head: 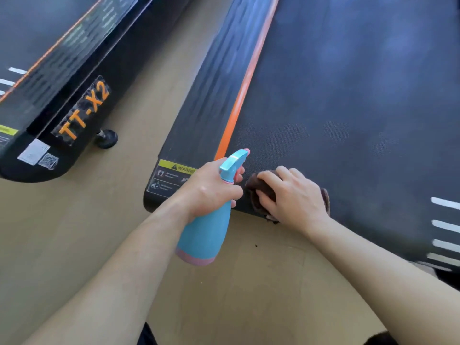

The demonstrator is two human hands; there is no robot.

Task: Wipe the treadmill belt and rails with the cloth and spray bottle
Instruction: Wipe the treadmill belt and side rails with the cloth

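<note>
My left hand (211,188) grips spray bottle (206,230), nozzle toward belt (348,108). My right hand (291,195) presses brown cloth (258,192) on belt's near left corner, fingers curled over it. I judge wiping early: most belt, side rail (199,108) remain.

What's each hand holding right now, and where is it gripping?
Left hand grips the blue plastic spray bottle at its neck. Right hand clutches the bunched dark brown cloth from above.

A blue spray bottle (206,220) is gripped by the left hand (211,188); just right of it, a brown cloth (258,192) is pressed onto the treadmill belt (348,108) by the right hand (291,197).
</note>
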